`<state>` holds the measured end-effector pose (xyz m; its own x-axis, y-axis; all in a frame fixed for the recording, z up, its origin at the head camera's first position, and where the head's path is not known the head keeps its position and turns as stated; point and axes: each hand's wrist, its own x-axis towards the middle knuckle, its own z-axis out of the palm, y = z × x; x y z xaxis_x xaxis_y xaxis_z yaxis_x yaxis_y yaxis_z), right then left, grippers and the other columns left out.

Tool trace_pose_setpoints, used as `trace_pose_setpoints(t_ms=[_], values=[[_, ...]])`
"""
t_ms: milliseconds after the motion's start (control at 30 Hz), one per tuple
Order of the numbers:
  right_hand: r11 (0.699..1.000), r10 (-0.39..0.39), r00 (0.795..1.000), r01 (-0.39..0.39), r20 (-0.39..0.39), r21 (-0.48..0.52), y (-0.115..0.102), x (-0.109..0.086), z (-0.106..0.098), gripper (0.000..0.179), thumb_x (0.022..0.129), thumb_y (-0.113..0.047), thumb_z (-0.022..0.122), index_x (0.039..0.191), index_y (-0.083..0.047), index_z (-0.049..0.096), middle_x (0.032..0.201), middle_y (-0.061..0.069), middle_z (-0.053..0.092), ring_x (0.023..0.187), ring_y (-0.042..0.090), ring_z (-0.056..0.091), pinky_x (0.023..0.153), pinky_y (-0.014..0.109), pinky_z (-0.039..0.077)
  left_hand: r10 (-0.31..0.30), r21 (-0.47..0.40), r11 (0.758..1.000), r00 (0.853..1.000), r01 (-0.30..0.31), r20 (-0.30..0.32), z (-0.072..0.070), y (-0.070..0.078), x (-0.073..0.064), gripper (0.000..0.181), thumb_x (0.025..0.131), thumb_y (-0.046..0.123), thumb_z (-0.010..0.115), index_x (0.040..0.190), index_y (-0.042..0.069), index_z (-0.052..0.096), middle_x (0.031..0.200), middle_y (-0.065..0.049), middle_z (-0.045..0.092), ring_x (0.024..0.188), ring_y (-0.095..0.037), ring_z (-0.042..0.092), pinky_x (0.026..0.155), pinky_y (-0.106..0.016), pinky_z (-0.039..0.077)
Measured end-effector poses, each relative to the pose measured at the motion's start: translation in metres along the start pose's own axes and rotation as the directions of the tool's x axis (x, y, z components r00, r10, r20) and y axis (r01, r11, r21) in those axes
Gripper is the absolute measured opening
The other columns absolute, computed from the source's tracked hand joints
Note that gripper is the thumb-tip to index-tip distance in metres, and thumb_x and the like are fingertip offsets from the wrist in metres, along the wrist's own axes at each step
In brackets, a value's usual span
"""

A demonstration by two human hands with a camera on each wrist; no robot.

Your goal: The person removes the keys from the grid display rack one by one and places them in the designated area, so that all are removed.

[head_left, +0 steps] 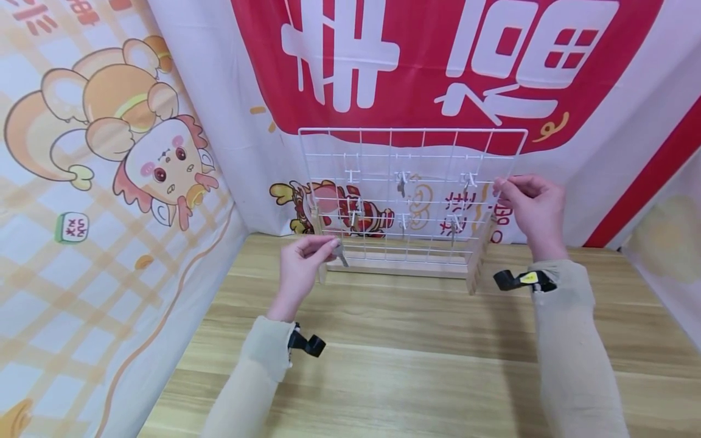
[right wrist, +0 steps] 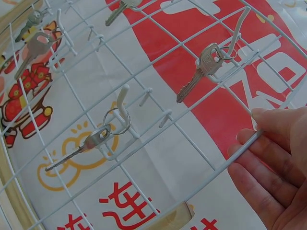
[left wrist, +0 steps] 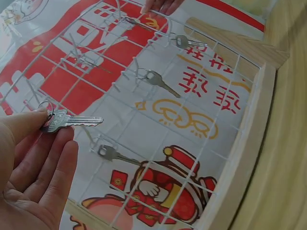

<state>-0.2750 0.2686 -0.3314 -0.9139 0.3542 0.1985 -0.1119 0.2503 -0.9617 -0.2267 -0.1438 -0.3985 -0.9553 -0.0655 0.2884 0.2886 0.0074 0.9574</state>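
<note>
My left hand (head_left: 304, 258) pinches a silver key (left wrist: 72, 120) by its head and small ring between thumb and fingers, with the blade pointing outward. It is in front of the lower left of a white wire grid rack (head_left: 413, 129). At the rack's right side, my right hand (head_left: 535, 204) holds the edge wire, thumb on one side and fingers on the other. Several other keys hang by rings from white hooks, among them an upper middle key (head_left: 401, 185) and a lower left key (left wrist: 112, 153). The upper left hook (head_left: 352, 176) shows no key.
The rack stands upright on a wooden base (head_left: 400, 266) on a wood-grain table (head_left: 383, 365). Behind it hangs a red and white printed cloth (head_left: 416, 73). A patterned cloth (head_left: 93, 255) lines the left side.
</note>
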Motion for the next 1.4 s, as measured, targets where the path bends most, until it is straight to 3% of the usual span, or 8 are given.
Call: trace_pose_setpoints(t_ms=[167, 333, 567, 733, 967, 1400], values=[[1.000, -0.010, 1.000, 0.010, -0.001, 0.016, -0.001, -0.001, -0.001, 0.057, 0.080, -0.054, 0.078, 0.124, -0.018, 0.074, 0.122, -0.001, 0.071, 0.104, 0.016, 0.068, 0.095, 0.023, 0.052, -0.088, 0.015, 0.996, 0.996, 0.088, 0.009, 0.002, -0.026, -0.016, 0.018, 0.090, 0.008, 0.078, 0.106, 0.000, 0.075, 0.101, -0.012, 0.076, 0.083, -0.025, 0.074, 0.078, -0.036, 0.061], [1.000, -0.011, 1.000, 0.011, -0.001, 0.022, -0.003, -0.002, -0.001, 0.053, 0.083, -0.050, 0.078, 0.124, -0.017, 0.074, 0.122, 0.000, 0.071, 0.104, 0.017, 0.068, 0.096, 0.023, 0.051, -0.151, 0.003, 0.989, 0.987, 0.151, 0.059, 0.011, -0.053, -0.032, 0.020, 0.091, 0.007, 0.077, 0.107, -0.003, 0.073, 0.100, -0.014, 0.075, 0.084, -0.024, 0.073, 0.079, -0.035, 0.061], [0.999, -0.027, 1.000, 0.027, -0.004, 0.023, -0.002, -0.002, 0.000, 0.051, 0.083, -0.048, 0.078, 0.123, -0.016, 0.074, 0.121, 0.000, 0.071, 0.103, 0.016, 0.069, 0.093, 0.022, 0.052, -0.251, -0.012, 0.967, 0.957, 0.255, 0.145, 0.037, -0.081, -0.055, 0.021, 0.090, 0.008, 0.077, 0.108, -0.003, 0.073, 0.101, -0.014, 0.075, 0.085, -0.023, 0.073, 0.078, -0.034, 0.061], [0.998, -0.050, 0.999, 0.050, 0.003, 0.035, 0.000, -0.001, 0.001, 0.047, 0.086, -0.044, 0.078, 0.123, -0.014, 0.073, 0.119, 0.000, 0.072, 0.105, 0.015, 0.068, 0.091, 0.020, 0.053, -0.270, -0.013, 0.960, 0.935, 0.280, 0.230, 0.059, -0.092, -0.068, 0.019, 0.091, 0.008, 0.077, 0.106, -0.002, 0.074, 0.099, -0.013, 0.075, 0.084, -0.024, 0.073, 0.077, -0.036, 0.062], [0.996, -0.073, 0.997, 0.073, 0.003, 0.053, 0.004, -0.001, 0.001, 0.049, 0.086, -0.045, 0.078, 0.124, -0.015, 0.073, 0.120, 0.000, 0.072, 0.109, 0.017, 0.066, 0.092, 0.022, 0.053, -0.307, -0.003, 0.947, 0.909, 0.320, 0.283, 0.089, -0.099, -0.079, 0.013, 0.090, 0.008, 0.078, 0.101, 0.002, 0.076, 0.093, -0.010, 0.076, 0.081, -0.023, 0.074, 0.076, -0.039, 0.062], [0.990, -0.126, 0.992, 0.125, -0.004, 0.067, 0.010, 0.000, 0.003, 0.046, 0.086, -0.043, 0.078, 0.123, -0.015, 0.074, 0.120, 0.001, 0.072, 0.109, 0.016, 0.067, 0.088, 0.021, 0.054, -0.315, 0.022, 0.944, 0.877, 0.330, 0.363, 0.135, -0.104, -0.074, 0.012, 0.090, 0.007, 0.078, 0.100, 0.000, 0.077, 0.087, -0.006, 0.075, 0.072, -0.018, 0.072, 0.071, -0.037, 0.062]])
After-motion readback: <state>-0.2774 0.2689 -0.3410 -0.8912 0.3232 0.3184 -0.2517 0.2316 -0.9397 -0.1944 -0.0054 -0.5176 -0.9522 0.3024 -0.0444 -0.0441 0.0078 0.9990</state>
